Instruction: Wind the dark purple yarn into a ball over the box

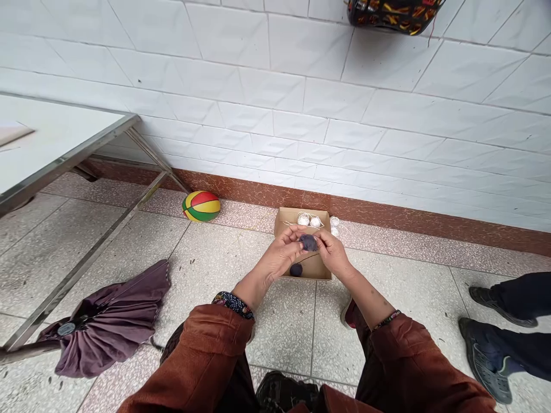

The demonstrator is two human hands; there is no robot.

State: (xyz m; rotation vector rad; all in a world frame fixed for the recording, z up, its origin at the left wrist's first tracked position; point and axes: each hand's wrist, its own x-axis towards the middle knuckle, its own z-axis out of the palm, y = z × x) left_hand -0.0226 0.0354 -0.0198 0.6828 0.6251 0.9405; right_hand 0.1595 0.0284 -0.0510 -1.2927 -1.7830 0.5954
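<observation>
A small ball of dark grey yarn [309, 242] is between my two hands, above a cardboard box on the floor. My left hand [282, 253] grips it from the left with thumb and fingers. From the other side, the closed fingertips of my right hand [333, 256] pinch at its edge; whether they hold a loose strand is too small to see. Below, a second dark ball [295, 269] lies in the cardboard box [318, 271], with a thin dark strand near it. Two white balls [309, 220] with loose white string sit at the box's far side.
More white balls [334, 225] stand just right of the box by the wall. A striped ball [201, 206] and a folded purple umbrella [116, 327] lie left, near a metal-framed table [73, 137]. Another person's shoes [486, 361] are at right. A basket [394, 17] hangs above.
</observation>
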